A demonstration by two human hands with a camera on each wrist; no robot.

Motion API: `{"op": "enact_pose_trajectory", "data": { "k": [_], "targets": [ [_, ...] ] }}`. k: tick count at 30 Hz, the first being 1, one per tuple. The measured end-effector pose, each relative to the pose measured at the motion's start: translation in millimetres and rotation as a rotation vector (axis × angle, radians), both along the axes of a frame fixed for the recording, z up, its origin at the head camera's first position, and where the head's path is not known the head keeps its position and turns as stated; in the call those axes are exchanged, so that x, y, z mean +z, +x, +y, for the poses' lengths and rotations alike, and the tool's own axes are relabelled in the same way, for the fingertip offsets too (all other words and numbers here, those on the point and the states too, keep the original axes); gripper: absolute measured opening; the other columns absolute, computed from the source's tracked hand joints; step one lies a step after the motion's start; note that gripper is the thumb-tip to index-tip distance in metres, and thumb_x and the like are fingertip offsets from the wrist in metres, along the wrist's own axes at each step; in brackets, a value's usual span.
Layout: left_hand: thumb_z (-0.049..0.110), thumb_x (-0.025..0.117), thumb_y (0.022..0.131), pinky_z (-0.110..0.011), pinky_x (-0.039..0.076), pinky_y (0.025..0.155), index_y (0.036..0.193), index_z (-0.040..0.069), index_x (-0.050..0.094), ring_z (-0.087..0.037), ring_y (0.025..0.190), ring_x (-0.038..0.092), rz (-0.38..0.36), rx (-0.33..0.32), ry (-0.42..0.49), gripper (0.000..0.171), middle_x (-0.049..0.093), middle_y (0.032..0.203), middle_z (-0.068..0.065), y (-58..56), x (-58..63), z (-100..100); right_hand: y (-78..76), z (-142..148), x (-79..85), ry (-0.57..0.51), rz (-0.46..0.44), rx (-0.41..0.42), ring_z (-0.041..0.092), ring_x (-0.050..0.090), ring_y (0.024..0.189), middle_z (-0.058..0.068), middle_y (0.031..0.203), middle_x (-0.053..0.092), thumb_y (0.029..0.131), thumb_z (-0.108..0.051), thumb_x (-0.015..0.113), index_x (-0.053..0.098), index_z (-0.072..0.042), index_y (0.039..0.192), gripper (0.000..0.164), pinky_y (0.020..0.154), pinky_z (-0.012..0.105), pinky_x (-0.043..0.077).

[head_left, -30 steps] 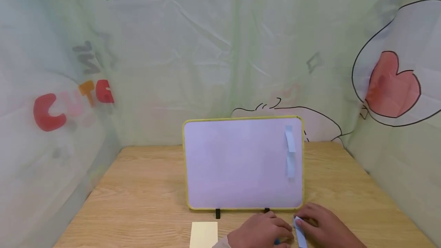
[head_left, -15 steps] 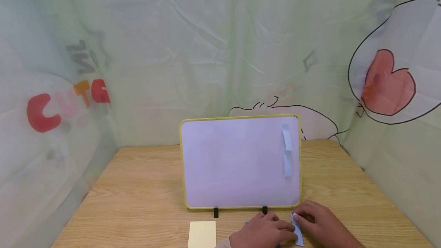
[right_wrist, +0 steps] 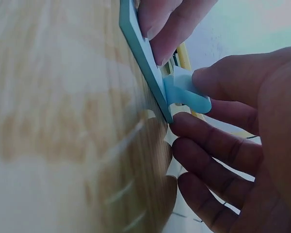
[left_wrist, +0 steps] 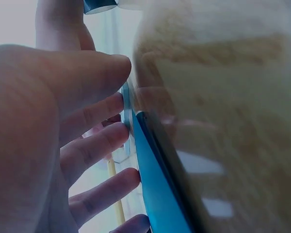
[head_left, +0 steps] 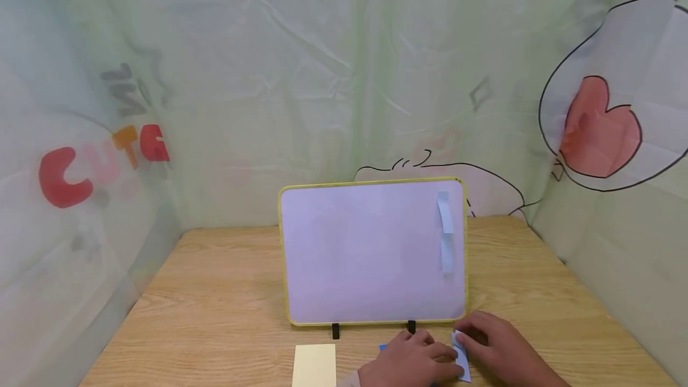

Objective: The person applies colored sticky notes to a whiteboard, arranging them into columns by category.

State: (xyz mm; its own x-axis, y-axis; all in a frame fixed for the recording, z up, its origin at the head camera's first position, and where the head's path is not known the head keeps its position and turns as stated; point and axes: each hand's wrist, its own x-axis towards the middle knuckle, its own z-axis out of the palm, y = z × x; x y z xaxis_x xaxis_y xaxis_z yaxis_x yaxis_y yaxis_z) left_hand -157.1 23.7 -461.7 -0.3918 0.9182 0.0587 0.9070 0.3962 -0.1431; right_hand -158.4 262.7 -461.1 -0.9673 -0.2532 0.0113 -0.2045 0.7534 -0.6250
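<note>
"While the head camera looks down at the worktop (head_left: 226, 291), what is each hand doing?"

"The right hand (head_left: 502, 345) pinches the far end of some light blue paper. The left hand (head_left: 408, 363) lies alongside with its fingers loose, grasping nothing, the tips resting on the light blue pad (head_left: 463, 363)."

"And where does that pad sit?"

"On the worktop between the two hands, just in front of the lower right corner of the whiteboard (head_left: 371, 255). The board has a yellow frame and black feet (head_left: 335, 331). Two light blue strips (head_left: 445, 214) run down near its right edge, one above the other."

"Anything else there?"

"A pale yellow pad (head_left: 314, 366) lies to the left, and a corner of a blue thing (head_left: 383, 347) peeks out by the left hand. Behind it all hangs a pale curtain (head_left: 242, 76) with coloured letters."

"What about the left wrist view?"

"The left fingers are spread apart. A bright blue slab (left_wrist: 157, 184) runs close by the lower fingertips; I can't tell whether they touch it."

"And the right wrist?"

"The right thumb and forefinger grip a curled light blue sheet (right_wrist: 191, 99), bent up from the end of the pad. Left fingertips press on the pad's upper face."
</note>
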Motion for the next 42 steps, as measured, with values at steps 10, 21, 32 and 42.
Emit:
{"op": "enact_pose_trajectory", "data": {
  "k": [10, 21, 32, 42],
  "targets": [
    [0.057, 0.049, 0.100, -0.012, 0.026, 0.071, 0.140, 0.044, 0.055, 0.000, 0.111, 0.046, 0.016, -0.023, 0.058, 0.043, 0.051, 0.140, 0.024, 0.3, -0.7, -2.9, 0.3, 4.4, -4.6, -0.095, 0.170, 0.134, 0.001, 0.059, 0.086, -0.011, 0.099, 0.064, 0.094, -0.016, 0.070, 0.071, -0.020, 0.104, 0.011, 0.071, 0.025, 0.051],
    [0.057, 0.050, 0.099, -0.012, 0.028, 0.073, 0.143, 0.043, 0.053, 0.001, 0.113, 0.045, -0.055, -0.010, 0.036, 0.046, 0.047, 0.143, 0.024, -2.3, -1.8, -0.4, -2.0, 12.7, -1.2, -0.032, 0.082, 0.203, 0.000, 0.058, 0.094, -0.011, 0.106, 0.065, 0.098, -0.027, 0.066, 0.073, -0.018, 0.113, 0.019, 0.074, 0.026, 0.051],
    [0.054, 0.048, 0.101, -0.013, 0.031, 0.078, 0.143, 0.041, 0.054, 0.000, 0.117, 0.044, -0.093, -0.016, 0.040, 0.044, 0.047, 0.144, 0.023, -3.5, 0.9, -1.7, 0.0, 8.9, 1.8, 0.015, 0.032, 0.043, 0.002, 0.062, 0.092, -0.013, 0.101, 0.067, 0.097, -0.026, 0.067, 0.075, -0.018, 0.109, 0.016, 0.077, 0.026, 0.052],
    [0.057, 0.047, 0.100, -0.016, 0.034, 0.080, 0.142, 0.043, 0.053, -0.001, 0.116, 0.043, -0.092, 0.002, -0.001, 0.045, 0.044, 0.146, 0.021, -1.0, 3.4, -1.1, 3.0, 3.3, 2.1, 0.017, 0.139, -0.100, 0.006, 0.065, 0.092, -0.010, 0.098, 0.072, 0.092, -0.016, 0.073, 0.077, -0.019, 0.097, 0.007, 0.077, 0.028, 0.053]
  ]
}}
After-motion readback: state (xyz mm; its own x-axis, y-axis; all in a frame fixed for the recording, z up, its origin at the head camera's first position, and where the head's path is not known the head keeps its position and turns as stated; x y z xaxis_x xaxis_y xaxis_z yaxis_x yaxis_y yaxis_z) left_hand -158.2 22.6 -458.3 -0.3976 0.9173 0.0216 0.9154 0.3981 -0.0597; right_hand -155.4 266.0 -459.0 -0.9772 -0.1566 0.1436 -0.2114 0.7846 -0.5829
